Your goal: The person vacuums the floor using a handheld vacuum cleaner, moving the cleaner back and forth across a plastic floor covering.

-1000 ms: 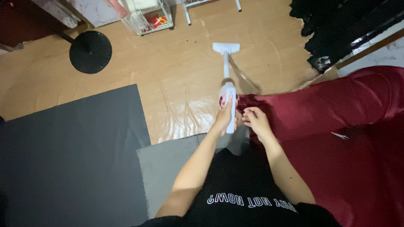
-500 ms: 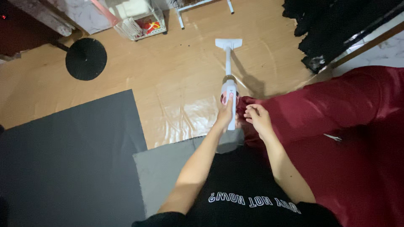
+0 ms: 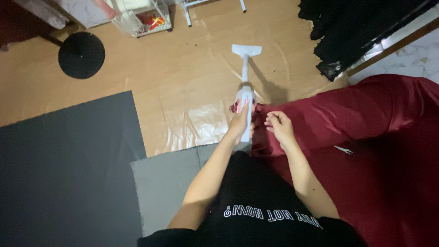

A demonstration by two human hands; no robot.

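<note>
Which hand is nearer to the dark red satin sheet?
Right. The right hand pinches the edge of the dark red satin sheet; the left hand is beside it, gripping the white handheld vacuum.

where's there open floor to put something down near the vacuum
Bare wood floor lies between the round black base, the dark mat and the white vacuum in the left hand. It is crowded right of the right hand, under red cloth and black clothes.
</note>
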